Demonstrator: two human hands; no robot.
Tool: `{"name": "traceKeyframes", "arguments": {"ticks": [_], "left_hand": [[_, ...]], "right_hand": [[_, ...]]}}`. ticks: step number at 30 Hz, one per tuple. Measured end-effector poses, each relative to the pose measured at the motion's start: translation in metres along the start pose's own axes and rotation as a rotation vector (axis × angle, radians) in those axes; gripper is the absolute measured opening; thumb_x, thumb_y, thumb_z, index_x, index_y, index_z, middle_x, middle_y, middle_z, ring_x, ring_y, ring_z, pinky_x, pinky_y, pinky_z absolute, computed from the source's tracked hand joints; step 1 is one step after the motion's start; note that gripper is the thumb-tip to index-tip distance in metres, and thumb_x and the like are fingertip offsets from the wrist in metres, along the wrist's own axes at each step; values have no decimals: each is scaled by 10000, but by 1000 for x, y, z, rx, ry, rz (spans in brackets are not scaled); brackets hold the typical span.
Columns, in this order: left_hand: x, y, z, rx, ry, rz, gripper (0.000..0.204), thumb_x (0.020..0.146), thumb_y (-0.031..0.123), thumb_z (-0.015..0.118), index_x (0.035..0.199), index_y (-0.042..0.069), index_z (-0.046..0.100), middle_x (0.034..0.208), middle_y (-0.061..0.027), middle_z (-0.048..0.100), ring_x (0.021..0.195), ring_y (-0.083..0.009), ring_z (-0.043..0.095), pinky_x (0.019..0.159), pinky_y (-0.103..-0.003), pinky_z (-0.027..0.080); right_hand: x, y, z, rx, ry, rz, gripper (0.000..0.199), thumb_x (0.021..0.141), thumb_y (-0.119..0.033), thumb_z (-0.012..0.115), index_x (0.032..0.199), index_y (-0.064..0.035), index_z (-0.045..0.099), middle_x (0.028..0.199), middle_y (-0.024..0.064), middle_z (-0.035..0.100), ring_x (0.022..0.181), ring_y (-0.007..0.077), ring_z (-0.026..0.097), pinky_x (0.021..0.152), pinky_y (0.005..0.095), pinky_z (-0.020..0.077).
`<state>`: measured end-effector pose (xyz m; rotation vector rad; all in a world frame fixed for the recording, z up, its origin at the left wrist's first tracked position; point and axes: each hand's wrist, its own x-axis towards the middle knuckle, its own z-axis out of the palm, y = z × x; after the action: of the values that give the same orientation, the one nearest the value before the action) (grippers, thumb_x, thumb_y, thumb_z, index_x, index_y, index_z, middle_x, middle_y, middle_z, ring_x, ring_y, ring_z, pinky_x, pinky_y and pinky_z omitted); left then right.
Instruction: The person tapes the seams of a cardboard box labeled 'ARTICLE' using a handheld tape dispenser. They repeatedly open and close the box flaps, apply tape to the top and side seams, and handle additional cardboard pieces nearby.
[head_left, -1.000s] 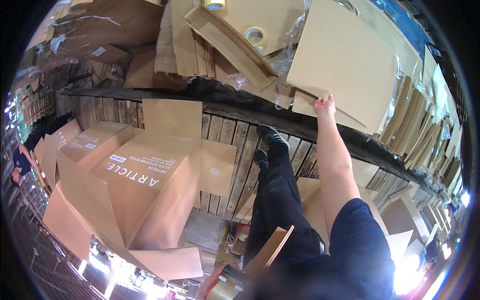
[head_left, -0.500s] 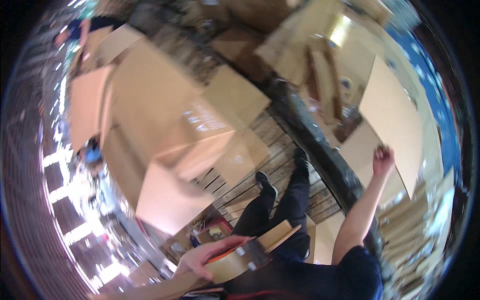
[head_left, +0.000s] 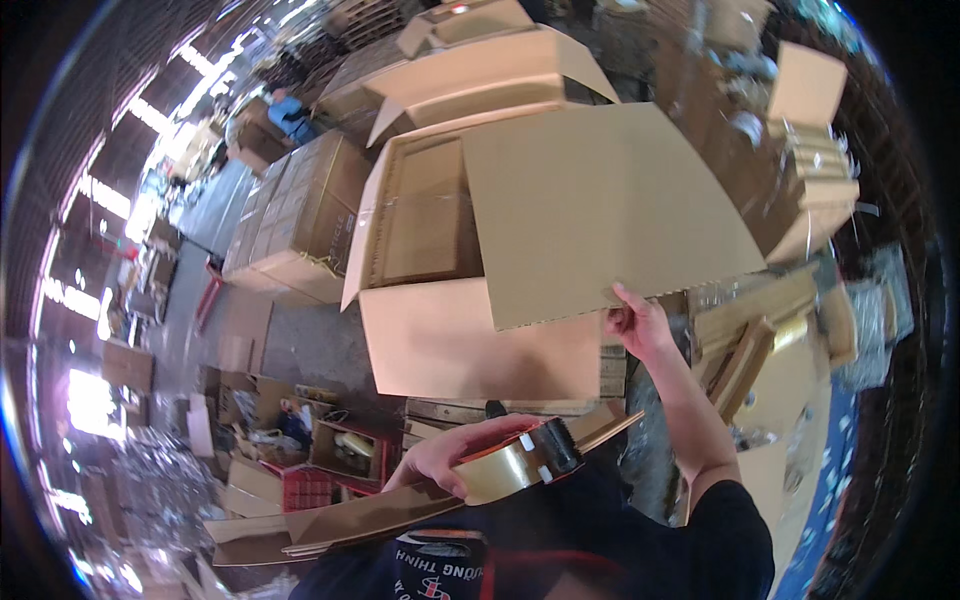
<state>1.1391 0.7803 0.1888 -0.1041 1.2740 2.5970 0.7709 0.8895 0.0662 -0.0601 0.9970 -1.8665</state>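
My right hand (head_left: 640, 325) grips the lower edge of a large flat brown cardboard sheet (head_left: 600, 205), which it holds up over an open cardboard box (head_left: 430, 215). The box stands with its flaps spread and its inside empty. My left hand (head_left: 455, 455) is low in the middle of the view. It is closed on a tape dispenser (head_left: 515, 465) with a roll of shiny tan tape. The dispenser lies on folded cardboard pieces (head_left: 340, 520) pressed against my body.
Another open box (head_left: 490, 75) stands behind the first. A strapped stack of closed cartons (head_left: 300, 215) is to the left. Piles of flat cardboard (head_left: 780, 330) fill shelves at the right. A person in blue (head_left: 290, 115) is far off. Small boxes and a red crate (head_left: 310, 485) litter the floor.
My view has swung from the shelf of flat cardboard to the open box. My right hand has pulled the sheet off the shelf and brought it over the box. My left hand with the tape dispenser came into view.
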Motion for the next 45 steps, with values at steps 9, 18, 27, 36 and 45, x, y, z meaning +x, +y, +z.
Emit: {"name": "traceKeyframes", "arguments": {"ticks": [9,18,27,36,45], "left_hand": [[-170,61,-131,-83,137,300,1427,630,361,980,1752,-87,221,1760,-206,396,1645,-282,381,1360,-428,257],[-222,120,-223,-96,35,321,1397,690,377,989,1757,-81,212,1768,-187,376,1652,-275,363,1356,-432,261],[-119,146,-258,-109,-115,318,1419,684,451,1012,1751,-82,243,1744,-161,371,1647,-258,349,1357,-422,242],[-97,172,-264,-58,151,336,1379,699,373,1000,1761,-68,239,1810,-175,324,1676,-252,311,1375,-422,204],[-120,179,-361,-200,199,426,1378,696,405,1009,1746,-83,261,1771,-195,352,1668,-295,315,1369,-455,206]], "right_hand": [[203,169,243,-155,-9,135,301,1080,-356,790,1214,-106,687,973,31,759,866,208,763,656,367,587],[221,162,270,-451,-455,667,837,1084,-825,435,1160,-38,706,957,183,818,563,245,738,468,380,594],[257,113,240,-1817,-162,-636,555,1073,-502,725,1464,-110,688,1559,185,641,1472,412,563,1223,534,461],[377,53,248,-1991,-499,-416,697,1071,-515,723,1660,-178,565,1820,99,389,1688,408,298,1368,629,228],[526,-27,526,-1397,-113,-1698,675,1108,-491,687,1532,29,617,1615,262,593,1519,436,550,1270,516,436]]}}
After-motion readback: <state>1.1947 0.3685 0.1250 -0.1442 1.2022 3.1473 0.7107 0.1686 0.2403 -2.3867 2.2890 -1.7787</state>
